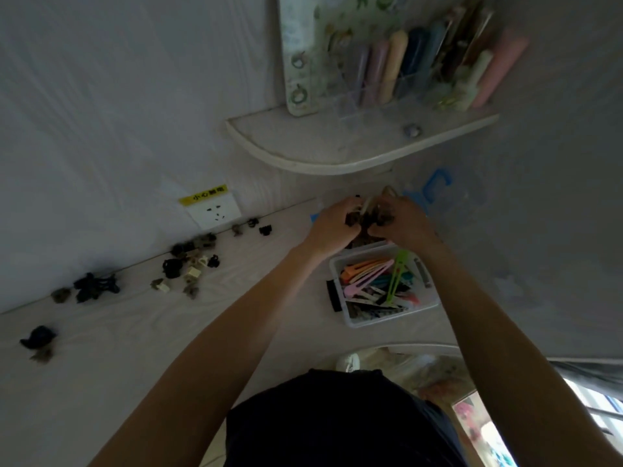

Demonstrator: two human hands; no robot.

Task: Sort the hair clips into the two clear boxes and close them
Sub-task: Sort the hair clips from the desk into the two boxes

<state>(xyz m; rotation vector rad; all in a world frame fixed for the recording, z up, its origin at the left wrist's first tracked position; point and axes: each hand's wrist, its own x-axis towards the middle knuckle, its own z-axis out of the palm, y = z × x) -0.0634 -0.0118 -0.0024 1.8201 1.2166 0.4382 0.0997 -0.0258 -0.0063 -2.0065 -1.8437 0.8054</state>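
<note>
Landmark: a clear box [384, 284] without its lid is seen on the pale desk [141, 332], filled with long flat clips [371, 281] in pink, orange, green and teal.
Left hand [332, 225]: shown just beyond the clear box; its fingers are curled round a bunch of small claw clips [365, 217], brown, black and cream.
Right hand [403, 224]: shown beside the left hand, just beyond the clear box; its fingers are bent and closed on the same bunch from the other side.
Second box: a clear shape is partly made out beyond the hands, with a blue clasp [438, 187] behind it; whether the bunch is inside it or above it cannot be told.
Loose clips: small dark and cream claw clips [185, 267] are scattered well left of the clear box, along the desk's far edge by the wall.
Black strip [333, 295]: laid against the left wall of the clear box.
Wall socket [214, 212]: mounted far left of the clear box, under a yellow label.
Shelf [337, 153]: fixed above and beyond the clear box, bearing an organiser with pastel cases [394, 69].
</note>
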